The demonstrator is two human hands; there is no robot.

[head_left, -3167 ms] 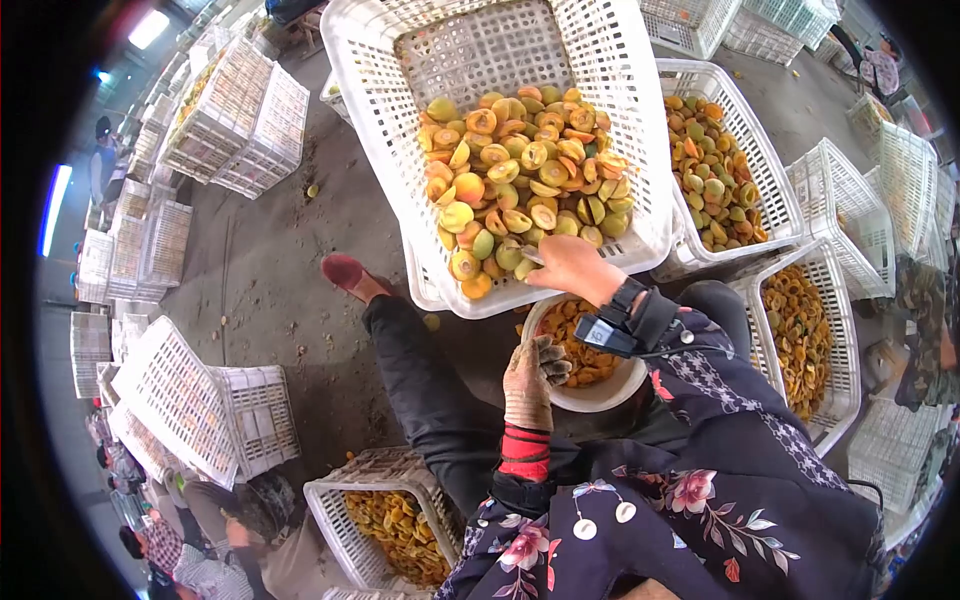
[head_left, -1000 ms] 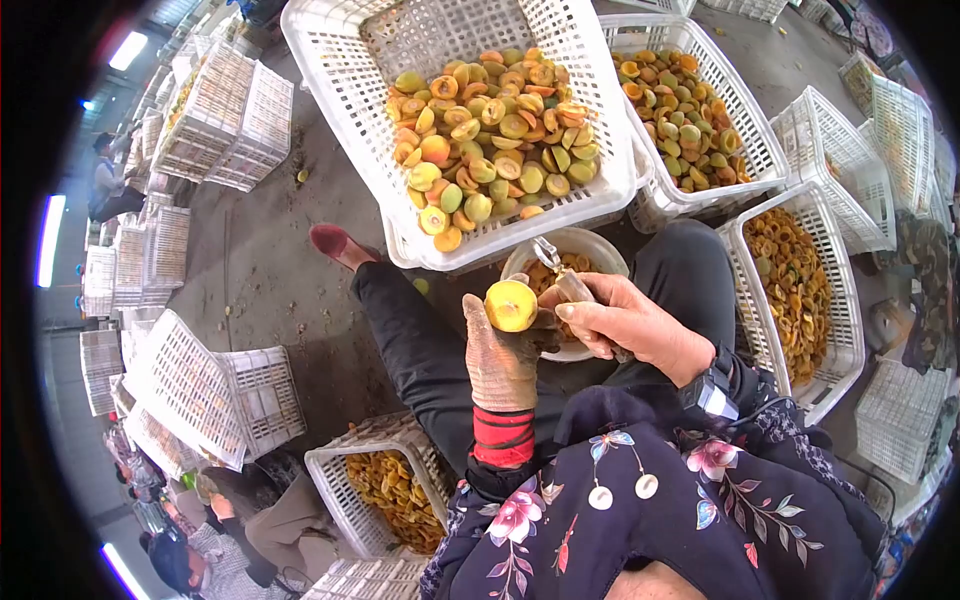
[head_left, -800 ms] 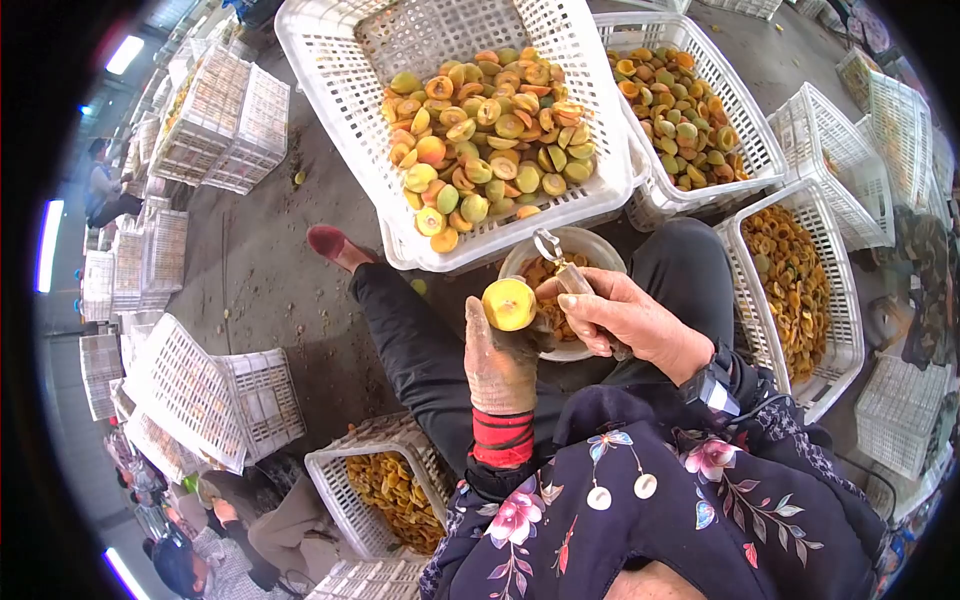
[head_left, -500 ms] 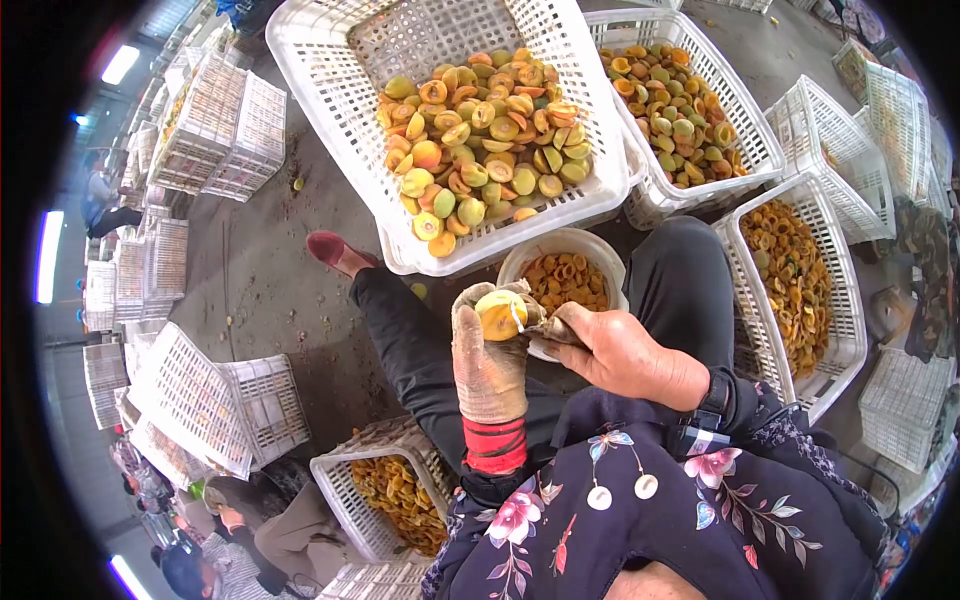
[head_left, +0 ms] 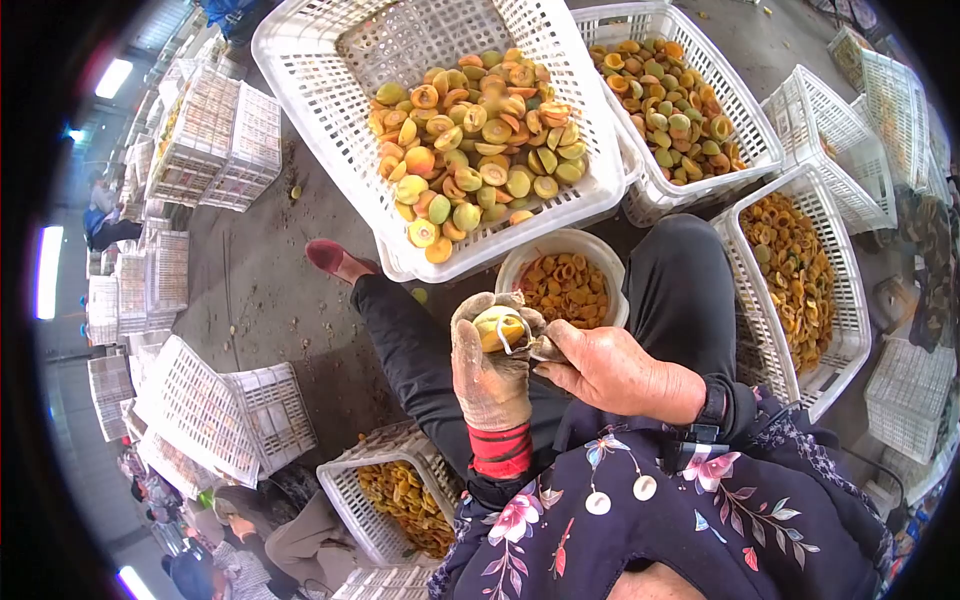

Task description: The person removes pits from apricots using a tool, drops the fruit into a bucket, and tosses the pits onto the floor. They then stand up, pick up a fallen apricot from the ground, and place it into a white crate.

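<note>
Two hands met over the lap, close to the body, so the fruit half [head_left: 497, 327] sat steady for coring. The gloved left hand [head_left: 490, 370] cupped it, cut face up, its grip closed round it, forearm rising upright from the lap. The bare right hand [head_left: 610, 370] came in from the right, grip closed on a loop tool [head_left: 512, 337] whose loop rested on the flesh. A bowl [head_left: 520, 260] of halves sat just beyond, below the near crate [head_left: 600, 190].

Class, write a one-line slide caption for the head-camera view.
Gloved left hand grips a yellow halved fruit while the bare right hand works a small metal looped tool into it, above a round white bowl.
</note>
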